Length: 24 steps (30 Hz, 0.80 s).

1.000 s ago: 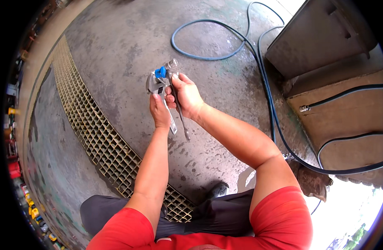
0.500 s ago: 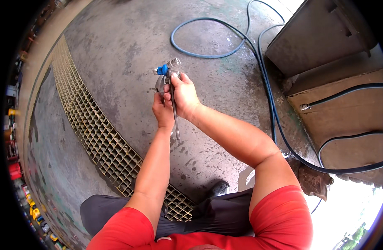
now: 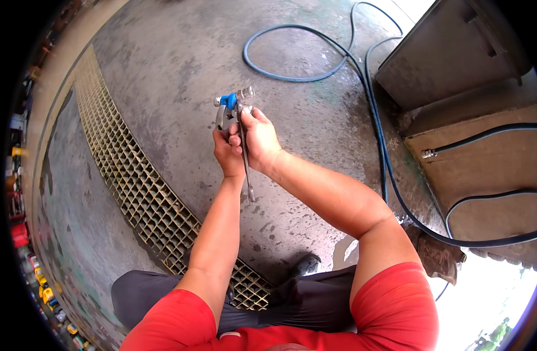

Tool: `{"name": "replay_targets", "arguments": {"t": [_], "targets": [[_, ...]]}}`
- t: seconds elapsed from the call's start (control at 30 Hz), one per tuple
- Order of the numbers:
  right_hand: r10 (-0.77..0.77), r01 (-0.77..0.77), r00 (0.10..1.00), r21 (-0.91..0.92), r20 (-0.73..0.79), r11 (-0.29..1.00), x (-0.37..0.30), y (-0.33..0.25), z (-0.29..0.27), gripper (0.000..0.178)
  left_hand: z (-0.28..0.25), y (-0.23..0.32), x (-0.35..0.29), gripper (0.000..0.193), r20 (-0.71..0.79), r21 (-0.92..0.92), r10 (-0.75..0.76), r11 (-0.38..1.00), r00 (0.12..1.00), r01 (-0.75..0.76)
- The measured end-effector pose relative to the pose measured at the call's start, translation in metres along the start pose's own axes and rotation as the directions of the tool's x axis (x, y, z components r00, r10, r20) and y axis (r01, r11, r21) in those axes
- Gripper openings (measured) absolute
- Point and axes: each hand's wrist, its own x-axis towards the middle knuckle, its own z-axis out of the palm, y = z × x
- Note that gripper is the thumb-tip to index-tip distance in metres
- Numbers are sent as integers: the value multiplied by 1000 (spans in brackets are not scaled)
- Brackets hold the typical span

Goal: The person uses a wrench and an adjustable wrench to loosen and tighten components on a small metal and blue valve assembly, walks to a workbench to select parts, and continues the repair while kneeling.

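A: Where do we have the blue fitting [image 3: 228,101]?
B: Up in the air ahead of us, above the concrete floor [image 3: 181,105], with a shiny metal coupler [image 3: 245,92] at its right end.

A: What are we holding on it?
B: Our left hand [image 3: 229,158] is closed around what looks like an adjustable wrench [image 3: 220,118], its handle mostly hidden by our fingers. Our right hand [image 3: 261,139] grips a dark spanner [image 3: 247,175], thumb near its head, long handle hanging down past the wrist.

A: How do we do this well?
B: It looks like bracing one tool against the other, so we want both heads seated squarely, one held firm while the other takes the load. We can't tell whether the spanner's head is fully seated. If it isn't, it could slip and round the edges. We should also keep our fingers out from between the handles.

A: And around us?
B: A metal grating [image 3: 145,196] on our left, a looped blue hose [image 3: 295,79] on the floor ahead, and a dark cabinet [image 3: 444,58] on our right.
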Motion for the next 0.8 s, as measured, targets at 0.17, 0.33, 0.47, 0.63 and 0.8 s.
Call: {"name": "replay_targets", "arguments": {"t": [0.17,0.33,0.47,0.63,0.8], "targets": [[-7,7,1000,-38,-9,999,-4,2,6,13,-9,1,5,9,78,-124,-19,992,997,29],[-17,15,999,-65,-30,998,-4,4,3,14,-2,1,1,11,-29,349,141,929,990,-122],[-8,4,999,-82,-37,997,-7,3,4,14,-7,2,5,10,45,61,32,998,998,-35],[-3,2,1000,-69,-8,998,-5,3,0,12,9,16,0,14,-19,22,-80,997,997,80],[27,-24,999,-67,39,997,-2,3,-7,11,12,20,4,22,46,-104,-174,979,984,178]]}}
